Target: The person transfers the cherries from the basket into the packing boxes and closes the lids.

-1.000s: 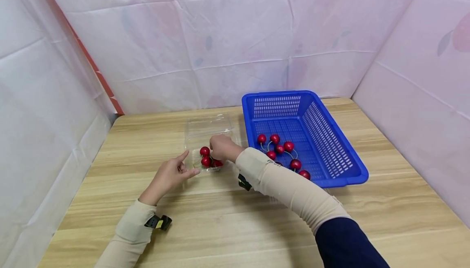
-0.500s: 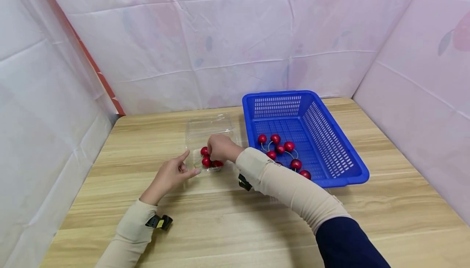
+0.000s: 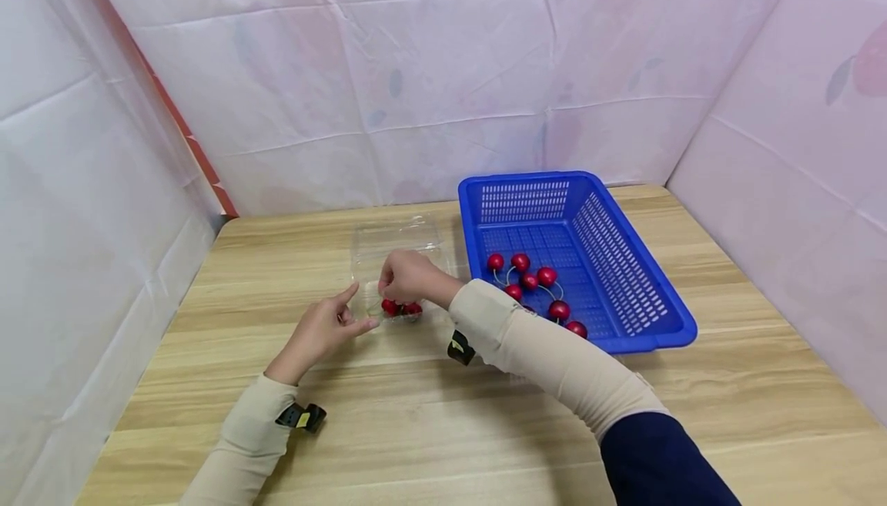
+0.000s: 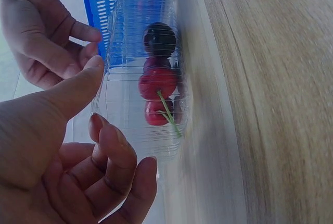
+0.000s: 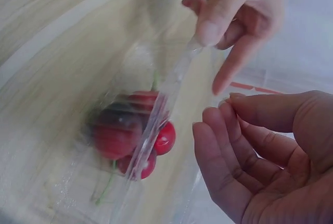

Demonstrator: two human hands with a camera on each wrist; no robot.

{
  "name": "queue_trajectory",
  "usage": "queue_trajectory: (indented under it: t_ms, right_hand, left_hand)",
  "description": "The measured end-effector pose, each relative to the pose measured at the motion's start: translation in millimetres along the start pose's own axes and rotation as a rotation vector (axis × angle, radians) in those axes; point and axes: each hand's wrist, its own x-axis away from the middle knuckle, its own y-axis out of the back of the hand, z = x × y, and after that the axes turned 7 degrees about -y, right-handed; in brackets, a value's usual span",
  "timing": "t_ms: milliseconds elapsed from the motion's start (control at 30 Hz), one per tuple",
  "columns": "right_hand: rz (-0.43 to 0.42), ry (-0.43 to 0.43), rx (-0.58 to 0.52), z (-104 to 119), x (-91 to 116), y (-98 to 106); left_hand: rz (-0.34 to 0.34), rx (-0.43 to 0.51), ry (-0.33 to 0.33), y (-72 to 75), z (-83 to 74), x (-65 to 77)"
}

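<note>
A clear plastic clamshell box [image 3: 396, 236] lies on the table with its lid folded back. Several red cherries [image 4: 157, 82] with green stems sit in its near half. My left hand [image 3: 322, 330] is at the box's left front corner, its thumb tip on the rim and the other fingers loosely bent. Above the cherries hovers my right hand [image 3: 410, 275], thumb against the fingertips. Nothing shows between those fingers in the right wrist view, where the hand [image 5: 265, 153] is beside the box's rim.
A blue perforated basket [image 3: 617, 267] stands to the right, with several loose cherries [image 3: 546, 276] at its near left; my right forearm [image 3: 554, 363] passes over its front corner. Pale floral cloth [image 3: 443, 59] walls the wooden table at the back and both sides.
My right hand has lifted off the cherries in the box and shifted slightly left. The left hand stays at the box's corner.
</note>
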Motion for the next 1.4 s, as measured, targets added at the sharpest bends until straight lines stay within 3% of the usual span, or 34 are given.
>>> queue_trajectory:
  t_ms: [333,933,1400]
  right_hand:
    - [-0.021,0.064,-0.122,4,19,14]
    - [-0.021,0.169,-0.301,-12,53,43]
    - [-0.133,0.091,-0.399,-33,80,80]
  left_hand:
    - [0.028,-0.009,0.01,-2.6,2.7,-0.4]
    - [0.021,-0.012,0.015,-3.1,1.5,0.3]
    - [0.005,-0.032,0.002,-1.0,0.1,-0.8]
